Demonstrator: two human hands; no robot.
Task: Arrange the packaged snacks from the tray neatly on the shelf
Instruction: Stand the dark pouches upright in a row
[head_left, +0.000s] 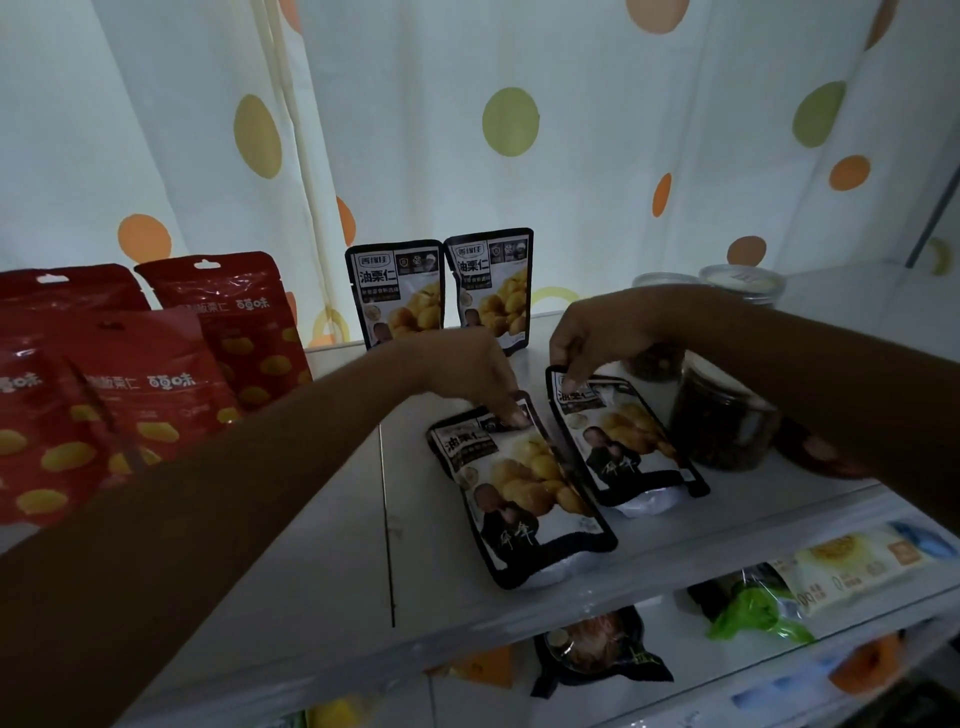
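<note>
cut off by left edge: red glossy snack bags (104, 415) on white shelf board (311, 545) | half hidden behind forearm (831, 374): clear plastic jar (722, 421) on it | blurred: packets (852, 566) under it

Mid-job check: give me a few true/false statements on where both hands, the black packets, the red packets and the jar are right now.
1. The left hand touches the top edge of the left flat packet. True.
2. The right hand holds the jar. False: it pinches the top corner of the right flat packet; the jar stands beside that packet.
3. The red packets lie flat. False: they stand upright at the left of the shelf.
4. Two black packets stand upright at the back, against the curtain. True.
</note>
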